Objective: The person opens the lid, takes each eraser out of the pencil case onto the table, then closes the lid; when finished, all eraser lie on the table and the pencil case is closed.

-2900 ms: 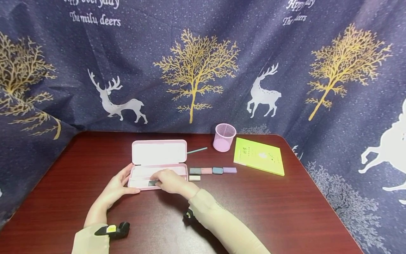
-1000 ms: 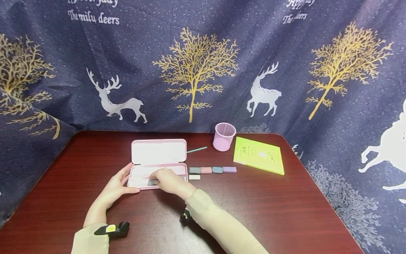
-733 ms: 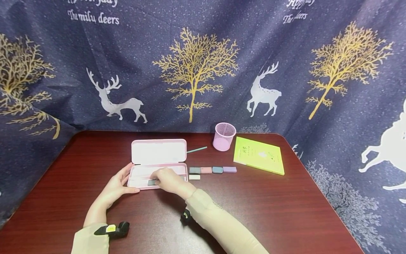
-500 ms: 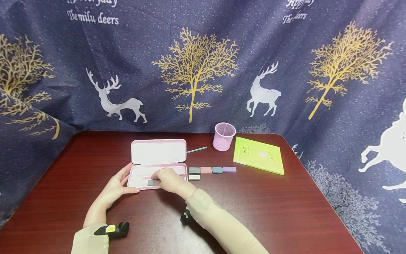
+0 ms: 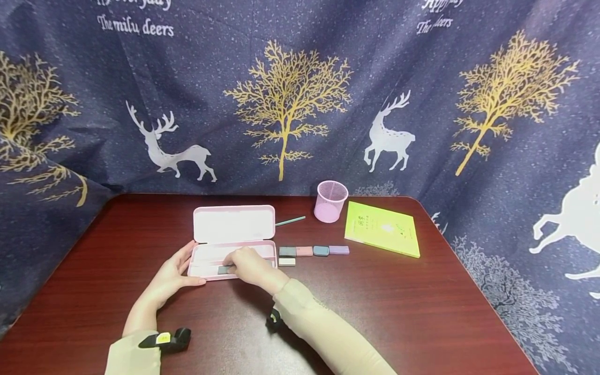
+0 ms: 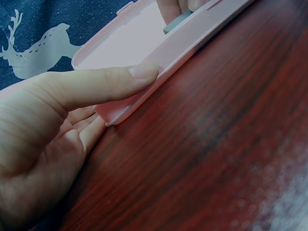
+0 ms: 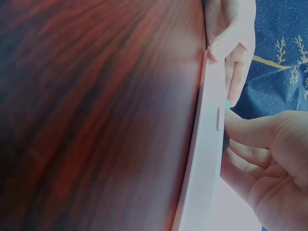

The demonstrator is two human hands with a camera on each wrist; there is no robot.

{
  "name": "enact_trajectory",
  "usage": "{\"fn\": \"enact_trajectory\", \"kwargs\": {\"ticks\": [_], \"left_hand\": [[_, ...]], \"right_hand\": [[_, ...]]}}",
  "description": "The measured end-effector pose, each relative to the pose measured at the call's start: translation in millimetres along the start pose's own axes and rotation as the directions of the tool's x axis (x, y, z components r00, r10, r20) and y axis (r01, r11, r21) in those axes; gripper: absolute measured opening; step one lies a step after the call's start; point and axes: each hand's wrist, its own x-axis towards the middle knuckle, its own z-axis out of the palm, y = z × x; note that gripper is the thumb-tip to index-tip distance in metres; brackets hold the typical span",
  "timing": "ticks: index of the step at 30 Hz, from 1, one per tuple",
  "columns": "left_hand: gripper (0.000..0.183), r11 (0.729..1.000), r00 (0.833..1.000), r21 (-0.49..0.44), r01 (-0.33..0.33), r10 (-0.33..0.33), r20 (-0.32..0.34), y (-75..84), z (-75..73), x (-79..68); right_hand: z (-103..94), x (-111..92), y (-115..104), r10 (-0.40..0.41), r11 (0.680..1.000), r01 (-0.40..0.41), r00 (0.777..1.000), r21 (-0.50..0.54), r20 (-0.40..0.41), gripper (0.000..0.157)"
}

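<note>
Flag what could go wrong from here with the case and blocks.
The right grip partly hides the gray block inside the pink case, so it might slip or end up crooked unnoticed.
The left grip steadies only the case's left end; a sideways push could swivel it.
The white block lies close by the right end, so any shift might nudge it.

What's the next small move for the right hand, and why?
Probably ease the right hand off the gray block: the block appears to sit inside the open pink case, and the left hand holds that case at its left end.
</note>
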Motion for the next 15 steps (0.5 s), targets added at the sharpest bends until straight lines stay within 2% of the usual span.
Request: {"fn": "enact_trajectory", "kwargs": {"ticks": [15], "left_hand": [[0.110,1.000,1.000,0.010,0.000,0.000,-0.011,0.0,1.0,0.5]], "right_hand": [[3.8,1.8,2.4,0.028,0.998,-0.028,1.000,0.048,-0.007,0.019]]}}
